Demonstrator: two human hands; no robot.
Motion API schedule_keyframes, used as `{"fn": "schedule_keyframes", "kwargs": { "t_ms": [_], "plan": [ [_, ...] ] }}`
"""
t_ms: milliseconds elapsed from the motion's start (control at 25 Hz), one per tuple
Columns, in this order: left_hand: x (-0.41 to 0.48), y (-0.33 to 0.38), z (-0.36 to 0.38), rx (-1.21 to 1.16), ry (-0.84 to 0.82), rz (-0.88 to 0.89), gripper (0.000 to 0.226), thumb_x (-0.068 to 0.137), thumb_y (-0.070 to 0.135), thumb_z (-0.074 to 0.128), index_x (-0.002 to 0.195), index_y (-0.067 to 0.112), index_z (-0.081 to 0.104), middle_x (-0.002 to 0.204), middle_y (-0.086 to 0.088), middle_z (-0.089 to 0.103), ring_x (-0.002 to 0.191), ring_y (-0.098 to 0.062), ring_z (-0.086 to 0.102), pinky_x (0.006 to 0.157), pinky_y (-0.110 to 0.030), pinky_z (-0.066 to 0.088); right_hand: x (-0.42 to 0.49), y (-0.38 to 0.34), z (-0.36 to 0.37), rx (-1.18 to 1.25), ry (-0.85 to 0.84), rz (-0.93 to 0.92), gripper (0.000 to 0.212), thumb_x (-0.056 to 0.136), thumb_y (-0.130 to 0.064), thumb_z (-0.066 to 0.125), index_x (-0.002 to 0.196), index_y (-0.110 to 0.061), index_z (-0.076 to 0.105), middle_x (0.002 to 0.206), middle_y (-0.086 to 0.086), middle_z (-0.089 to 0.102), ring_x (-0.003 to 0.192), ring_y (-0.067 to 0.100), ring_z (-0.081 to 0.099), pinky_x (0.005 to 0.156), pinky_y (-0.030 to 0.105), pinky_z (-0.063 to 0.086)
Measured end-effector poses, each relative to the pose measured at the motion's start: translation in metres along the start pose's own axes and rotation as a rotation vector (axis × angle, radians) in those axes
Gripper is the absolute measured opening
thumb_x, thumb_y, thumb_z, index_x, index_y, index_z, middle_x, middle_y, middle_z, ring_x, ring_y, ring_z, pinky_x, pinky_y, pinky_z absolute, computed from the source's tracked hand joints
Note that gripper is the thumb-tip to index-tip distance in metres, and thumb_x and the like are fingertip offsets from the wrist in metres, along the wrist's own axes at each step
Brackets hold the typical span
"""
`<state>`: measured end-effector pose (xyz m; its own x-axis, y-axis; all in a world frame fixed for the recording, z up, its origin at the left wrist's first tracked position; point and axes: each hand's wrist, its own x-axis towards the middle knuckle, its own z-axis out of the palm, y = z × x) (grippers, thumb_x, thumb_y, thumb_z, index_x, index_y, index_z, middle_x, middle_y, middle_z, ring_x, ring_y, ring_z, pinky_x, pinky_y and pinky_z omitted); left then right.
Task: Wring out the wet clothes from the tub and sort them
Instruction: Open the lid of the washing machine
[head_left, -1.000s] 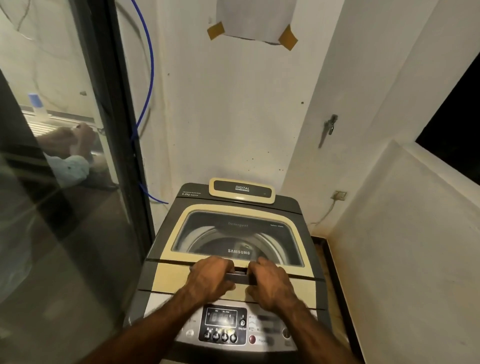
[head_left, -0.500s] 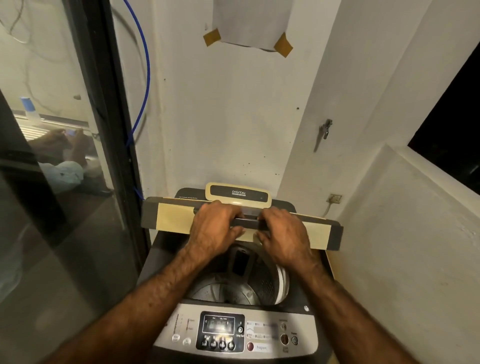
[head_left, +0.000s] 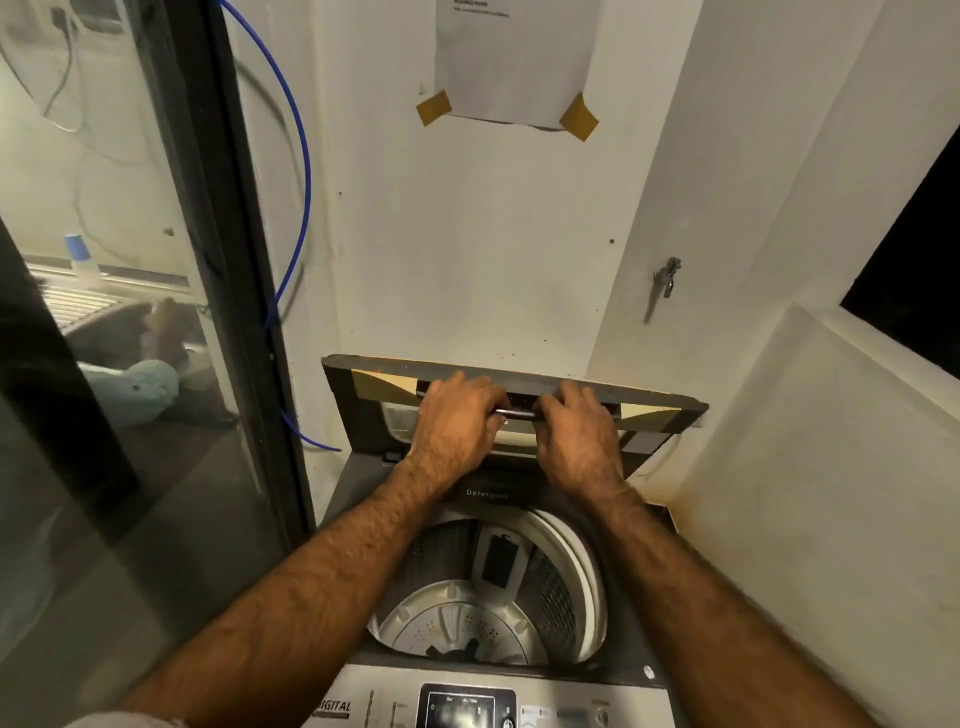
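A top-loading washing machine (head_left: 363, 499) stands in front of me with its folding lid (head_left: 660, 410) raised and leaning toward the back wall. My left hand (head_left: 452, 421) and my right hand (head_left: 576, 431) both grip the dark handle bar (head_left: 514, 413) of the lid, side by side. Below my arms the steel drum (head_left: 462, 623) lies uncovered. No clothes show in the part of the drum I can see.
The control panel (head_left: 462, 709) is at the near edge. A glass door with a dark frame (head_left: 228, 260) is close on the left, with a blue hose (head_left: 304, 171) beside it. White walls (head_left: 831, 467) close in behind and on the right.
Both hands lifted the lid from flat on the machine to folded up and back against the wall. The drum has come into sight.
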<state>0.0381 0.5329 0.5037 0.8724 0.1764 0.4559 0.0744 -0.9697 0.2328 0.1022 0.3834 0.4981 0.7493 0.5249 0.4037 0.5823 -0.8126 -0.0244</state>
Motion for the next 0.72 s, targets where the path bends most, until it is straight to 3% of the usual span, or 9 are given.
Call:
{"fn": "schedule_keyframes", "kwargs": {
  "t_ms": [280,720],
  "plan": [
    [0.056,-0.019,0.01,-0.119,0.07,-0.025,0.015,0.092,0.036,0.064,0.104,0.029,0.069,0.101,0.011,0.07,0.102,-0.014,0.058,0.098,-0.039,0.041,0.045,0.008,0.015,0.018,0.004,-0.001,0.048,0.092,-0.026,0.066,0.137,-0.016,0.054,0.136,0.007,0.055,0.127,0.025,0.049,0.115,0.043,0.035],
    [0.119,-0.046,0.027,-0.166,-0.026,-0.086,0.01,0.091,0.037,0.063,0.1,0.032,0.066,0.1,0.009,0.069,0.101,-0.019,0.056,0.092,-0.037,0.038,0.106,0.015,0.024,0.019,-0.048,0.023,0.057,0.088,-0.033,0.066,0.139,-0.017,0.048,0.141,0.007,0.051,0.133,0.027,0.043,0.119,0.043,0.025]
  ]
}}
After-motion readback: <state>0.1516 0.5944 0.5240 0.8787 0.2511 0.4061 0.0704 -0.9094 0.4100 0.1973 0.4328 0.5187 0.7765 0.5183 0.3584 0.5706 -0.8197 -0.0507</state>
